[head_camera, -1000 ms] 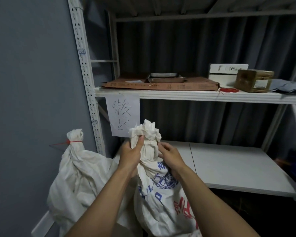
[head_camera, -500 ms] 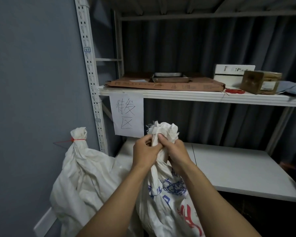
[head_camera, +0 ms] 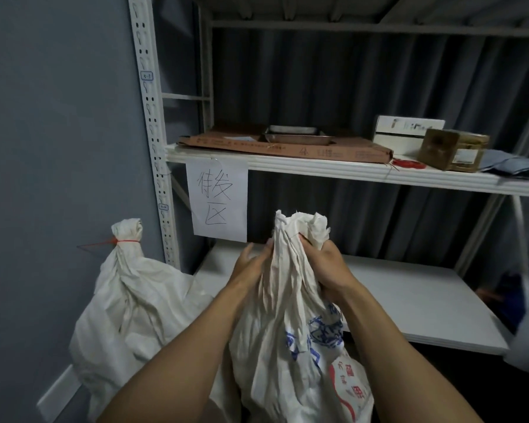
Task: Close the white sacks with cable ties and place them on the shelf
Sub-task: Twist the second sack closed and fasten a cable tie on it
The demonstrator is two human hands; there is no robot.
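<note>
Near the lower shelf (head_camera: 409, 300) front edge, my right hand (head_camera: 329, 268) grips the gathered neck of the printed white sack (head_camera: 287, 315). My left hand (head_camera: 249, 268) presses the neck's left side, fingers nearly straight. Left stands a second sack (head_camera: 129, 306), closed by a red cable tie (head_camera: 126, 240).

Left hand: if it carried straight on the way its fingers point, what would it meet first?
Likely the paper sign just above its fingertips; the left hand points up beside the sack neck. Depth is unclear, so it might miss it.
</note>
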